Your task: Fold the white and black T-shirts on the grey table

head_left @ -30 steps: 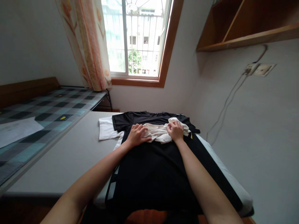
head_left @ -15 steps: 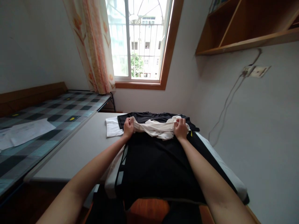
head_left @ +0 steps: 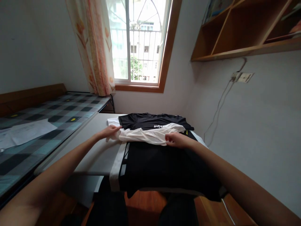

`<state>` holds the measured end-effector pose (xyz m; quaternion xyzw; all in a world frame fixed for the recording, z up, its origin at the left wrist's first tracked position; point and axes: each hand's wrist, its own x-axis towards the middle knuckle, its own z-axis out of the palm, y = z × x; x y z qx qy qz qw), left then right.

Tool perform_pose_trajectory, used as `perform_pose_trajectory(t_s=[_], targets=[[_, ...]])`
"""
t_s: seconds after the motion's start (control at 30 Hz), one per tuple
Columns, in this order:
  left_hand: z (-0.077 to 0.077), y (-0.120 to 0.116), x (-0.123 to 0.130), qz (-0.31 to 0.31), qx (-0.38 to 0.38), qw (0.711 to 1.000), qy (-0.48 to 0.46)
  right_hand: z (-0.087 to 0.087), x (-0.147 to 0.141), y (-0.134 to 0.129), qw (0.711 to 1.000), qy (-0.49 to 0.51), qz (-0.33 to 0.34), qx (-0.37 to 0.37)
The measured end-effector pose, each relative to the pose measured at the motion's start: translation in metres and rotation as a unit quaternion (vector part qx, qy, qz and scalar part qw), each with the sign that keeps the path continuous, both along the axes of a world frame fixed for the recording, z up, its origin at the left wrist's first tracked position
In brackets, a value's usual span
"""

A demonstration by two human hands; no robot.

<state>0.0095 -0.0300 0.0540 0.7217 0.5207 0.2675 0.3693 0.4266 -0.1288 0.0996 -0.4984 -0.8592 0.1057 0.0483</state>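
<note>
A cream-white cloth [head_left: 145, 135] lies bunched in a long strip across black garments on the table. My left hand [head_left: 112, 130] pinches its left end, beside a white sleeve-like piece [head_left: 113, 121]. My right hand [head_left: 174, 139] is closed on the cloth's lower edge, right of its middle. Behind the cloth lies a black shirt [head_left: 141, 120] with white lettering. A larger black garment [head_left: 162, 166] spreads in front and hangs over the table's near edge, with white fabric along its left side.
The light table [head_left: 91, 153] extends to the left. Beyond it stands a bed with a checked cover [head_left: 77, 105] and papers [head_left: 30, 131]. A window and curtain [head_left: 96, 47] are behind. Wooden shelves [head_left: 218, 37] and a socket with cables are on the right wall.
Both hands have moved closer, the left one outward to the left. The white cloth is now stretched flatter and longer, and lettering on the black shirt shows. The view has shifted slightly.
</note>
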Motion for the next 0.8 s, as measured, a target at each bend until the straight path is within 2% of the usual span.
perform_pose_trajectory(t_s=[0.03, 0.1, 0.2, 0.3, 0.4, 0.57, 0.63, 0.7, 0.8], targets=[[-0.001, -0.003, -0.001, -0.027, 0.021, 0.998, 0.047, 0.002, -0.003, -0.007, 1.000, -0.013, 0.012, -0.025], [-0.002, -0.006, 0.003, -0.059, 0.097, 0.989, 0.094, 0.006, -0.004, -0.015, 0.999, -0.029, 0.006, -0.026], [0.004, -0.006, 0.019, -0.051, 0.202, 0.974, 0.094, 0.014, 0.002, -0.015, 0.997, -0.058, -0.043, 0.038], [0.012, -0.003, 0.040, -0.036, 0.246, 0.965, 0.083, 0.017, 0.013, -0.011, 0.981, -0.116, -0.098, 0.122], [0.013, -0.001, 0.061, -0.038, 0.217, 0.975, 0.044, 0.015, 0.020, -0.009, 0.963, -0.167, -0.144, 0.154], [0.004, -0.003, 0.083, -0.025, 0.031, 0.999, -0.015, 0.012, 0.016, -0.008, 0.951, -0.130, -0.259, 0.111], [0.000, -0.005, 0.086, -0.017, -0.007, 1.000, -0.012, 0.012, 0.014, -0.008, 0.943, -0.110, -0.298, 0.101], [-0.003, -0.008, 0.087, -0.028, -0.002, 1.000, 0.007, 0.011, 0.014, -0.006, 0.937, -0.094, -0.320, 0.101], [-0.004, -0.010, 0.084, -0.036, 0.058, 0.998, 0.017, 0.008, 0.022, -0.002, 0.941, -0.073, -0.317, 0.093]])
